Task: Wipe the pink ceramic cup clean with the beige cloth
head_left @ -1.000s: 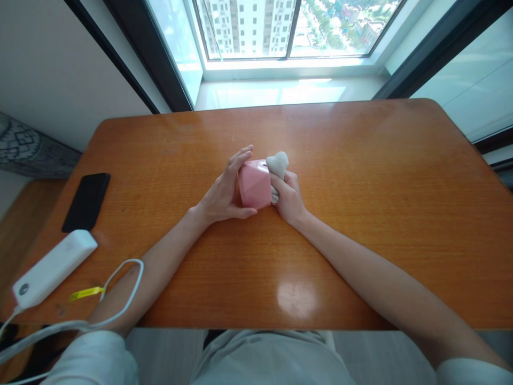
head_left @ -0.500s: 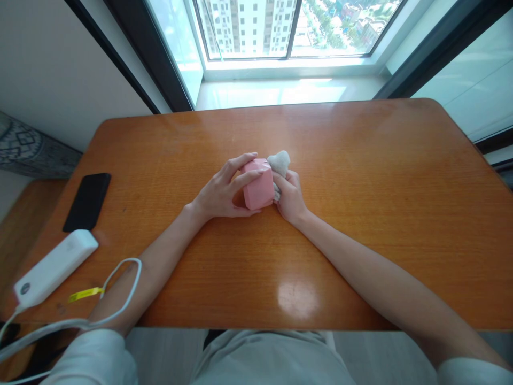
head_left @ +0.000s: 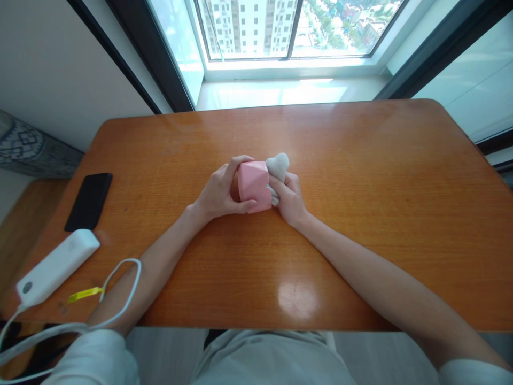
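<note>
Above the middle of the table, my left hand [head_left: 224, 190] grips a small pink faceted object [head_left: 255, 184], thumb along its near edge and fingers over its far side. It looks like a little pot or box; its inside does not show. My right hand [head_left: 292, 199] is closed round a bunched pale grey cloth [head_left: 278, 166], which it presses against the pink object's right side. Part of the cloth sticks out above the thumb, and a fold shows below it. The right fingertips are partly hidden behind the cloth and the pink object.
On the left of the wooden table [head_left: 380, 187] lie a black phone [head_left: 88, 201] and a white oblong device [head_left: 58, 267]. A white cable [head_left: 134, 289] with a yellow tag [head_left: 85, 294] loops over my left forearm. Behind the table is a window [head_left: 294, 32].
The pink object has turned in my left hand, showing a different facet, and shifted slightly left. My left fingers have moved back off its front face. The cloth stays in my right hand.
</note>
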The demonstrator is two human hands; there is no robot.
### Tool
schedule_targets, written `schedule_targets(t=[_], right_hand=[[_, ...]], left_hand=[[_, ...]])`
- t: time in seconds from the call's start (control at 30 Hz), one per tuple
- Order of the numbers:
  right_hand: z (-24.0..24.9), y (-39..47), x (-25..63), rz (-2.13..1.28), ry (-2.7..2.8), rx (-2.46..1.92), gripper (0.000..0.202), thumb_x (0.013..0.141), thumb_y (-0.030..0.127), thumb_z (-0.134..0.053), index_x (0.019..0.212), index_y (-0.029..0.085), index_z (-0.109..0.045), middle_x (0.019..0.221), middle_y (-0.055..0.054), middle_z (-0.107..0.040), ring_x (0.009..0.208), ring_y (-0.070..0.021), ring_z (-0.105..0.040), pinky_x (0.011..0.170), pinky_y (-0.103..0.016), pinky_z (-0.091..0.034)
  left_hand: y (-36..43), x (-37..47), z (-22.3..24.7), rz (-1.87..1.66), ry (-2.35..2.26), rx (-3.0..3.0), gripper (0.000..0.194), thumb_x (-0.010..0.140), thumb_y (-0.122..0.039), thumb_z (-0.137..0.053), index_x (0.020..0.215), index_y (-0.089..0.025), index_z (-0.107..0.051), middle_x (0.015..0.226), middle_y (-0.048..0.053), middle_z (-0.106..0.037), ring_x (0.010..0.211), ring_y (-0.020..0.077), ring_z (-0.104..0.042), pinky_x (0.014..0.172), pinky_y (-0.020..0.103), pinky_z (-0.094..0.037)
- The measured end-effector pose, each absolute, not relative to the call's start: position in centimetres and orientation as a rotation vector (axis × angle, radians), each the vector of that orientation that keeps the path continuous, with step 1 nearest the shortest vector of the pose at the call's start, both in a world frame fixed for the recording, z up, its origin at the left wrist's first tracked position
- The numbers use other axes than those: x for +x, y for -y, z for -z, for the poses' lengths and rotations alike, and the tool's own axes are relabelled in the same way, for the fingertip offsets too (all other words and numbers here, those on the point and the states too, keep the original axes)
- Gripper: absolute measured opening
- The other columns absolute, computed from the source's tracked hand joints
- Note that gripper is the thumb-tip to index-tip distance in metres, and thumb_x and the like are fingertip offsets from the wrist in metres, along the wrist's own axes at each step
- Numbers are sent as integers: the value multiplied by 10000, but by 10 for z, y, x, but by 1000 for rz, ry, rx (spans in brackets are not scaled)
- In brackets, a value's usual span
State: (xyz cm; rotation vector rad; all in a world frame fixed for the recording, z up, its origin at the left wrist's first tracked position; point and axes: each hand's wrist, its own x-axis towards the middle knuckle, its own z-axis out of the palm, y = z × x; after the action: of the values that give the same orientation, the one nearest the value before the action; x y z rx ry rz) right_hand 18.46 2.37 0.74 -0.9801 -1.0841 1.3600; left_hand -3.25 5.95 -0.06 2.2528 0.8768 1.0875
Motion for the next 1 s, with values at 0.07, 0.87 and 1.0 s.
schedule_targets(t=[0.07,0.87,1.0], right_hand=[[-7,-23,185,-1349,1115,-975,471,887,609,-849,721,224,-633,634,47,-490,577,-101,-389,520,-266,-314],[3,-31,184,-1456,982,-882,369,925,527,-864,803,218,-702,681,49,-540,579,-98,-391,496,-249,-320],[-1,-29,185,-1435,1034,-892,412,909,568,-873,795,217,-690,679,51,-521,595,-102,-395,513,-255,-337]], left_hand=[[-58,-31,-4,-1096,-899,2204,943,845,-945,-755,1447,-236,-600,1232,109,-802,931,251,-747,822,361,-573],[-66,-32,20,-1194,-649,2643,1167,857,-785,-922,1773,-439,-287,1850,144,-360,1675,407,-504,1310,650,-567],[-60,-27,11,-1228,-693,2564,1130,819,-755,-957,1714,-364,-387,1729,181,-489,1585,408,-584,1250,606,-603]])
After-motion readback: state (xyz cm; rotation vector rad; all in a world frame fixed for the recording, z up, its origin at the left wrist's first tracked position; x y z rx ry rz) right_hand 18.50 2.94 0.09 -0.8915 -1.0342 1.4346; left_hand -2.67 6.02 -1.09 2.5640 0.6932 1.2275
